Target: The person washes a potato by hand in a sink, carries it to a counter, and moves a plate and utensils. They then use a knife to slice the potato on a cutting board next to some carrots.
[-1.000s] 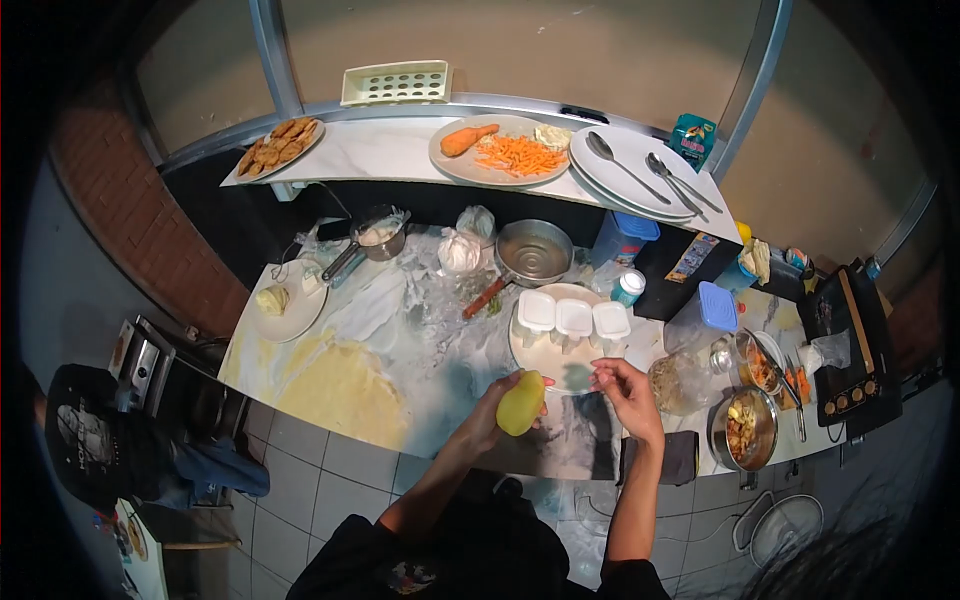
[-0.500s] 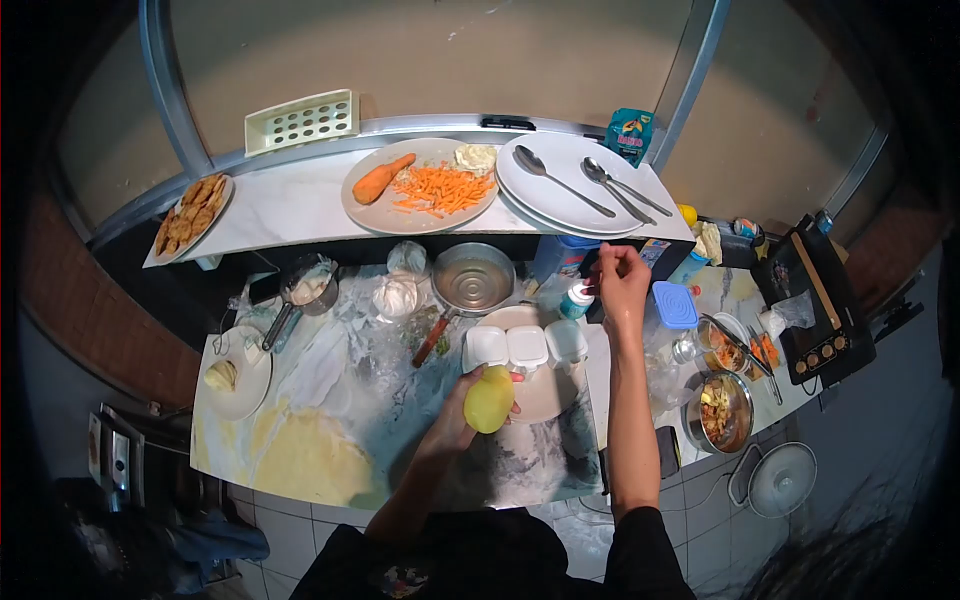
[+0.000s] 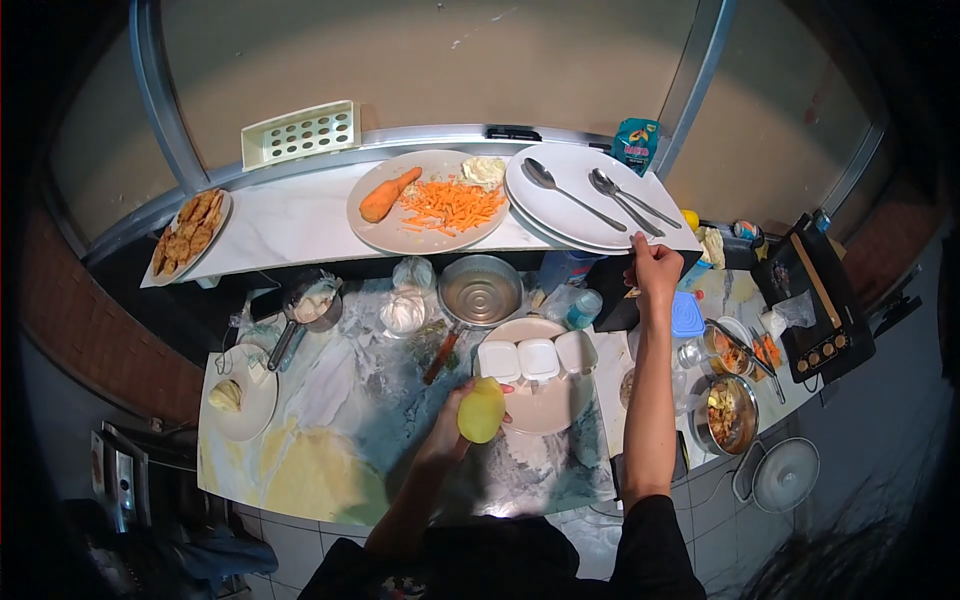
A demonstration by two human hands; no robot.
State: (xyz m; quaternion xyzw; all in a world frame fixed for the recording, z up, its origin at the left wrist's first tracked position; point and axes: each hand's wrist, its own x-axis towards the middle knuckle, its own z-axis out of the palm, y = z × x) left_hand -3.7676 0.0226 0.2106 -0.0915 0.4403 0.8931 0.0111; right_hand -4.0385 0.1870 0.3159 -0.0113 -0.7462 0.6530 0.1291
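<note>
My left hand point(image 3: 456, 425) is closed around a smooth yellow-green oval thing point(image 3: 482, 410); its kind is not clear. Just beyond it, a beige plate point(image 3: 545, 415) bears three white lidded square containers point(image 3: 538, 358). My right hand point(image 3: 655, 268) is raised to the front edge of the shelf, fingers pinched together, just below the stacked white plates point(image 3: 560, 205). Whether anything is between those fingers is hidden. Spoons point(image 3: 625, 200) lie on the top plate near this hand.
A plate with a carrot point(image 3: 388, 195) and orange shreds point(image 3: 455, 205) sits on the shelf. Behind the containers stand a metal pan point(image 3: 480, 292) and a bottle point(image 3: 584, 309). A metal bowl of food point(image 3: 727, 415) and a black toaster oven point(image 3: 820, 300) are at right.
My right hand has moved right and slightly down along the shelf edge. The left hand still holds the yellow-green thing, a little further left. The view has shifted slightly.
</note>
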